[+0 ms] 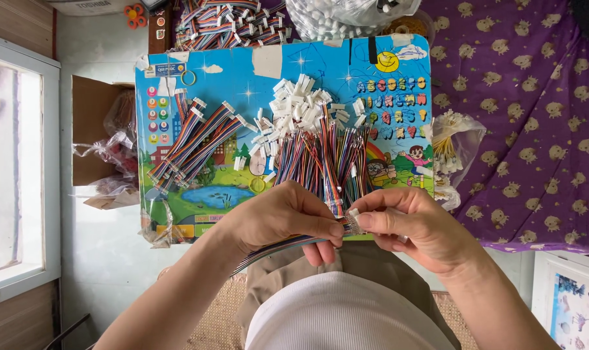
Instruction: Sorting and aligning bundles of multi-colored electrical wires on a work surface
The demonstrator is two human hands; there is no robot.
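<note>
We see both hands meeting just above the near edge of the surface (178,91), a small low table with a glossy cartoon print. The left hand (278,220) pinches a flat ribbon cable (275,249) between thumb and fingers, close to its free end, so the thin coloured wires stay side by side instead of fanning out. The rest of the cable trails down and back over the lap. The right hand (414,227) closes its thumb and forefinger on a small white connector (354,214), held right at the cable's tip; so both grips are pressed together on small parts, none spread. Holding them tip to tip keeps the wire ends lined up with the plastic housing, we judge.

Ahead on the surface lies a pile of cables (320,162), wires soft and striped, with loose white connectors (298,104) heaped at its far end, hard and blocky. To the left a smaller bundle (194,139) lies aslant, apart from the pile. A purple printed cloth (528,116) covers the area to the right.
</note>
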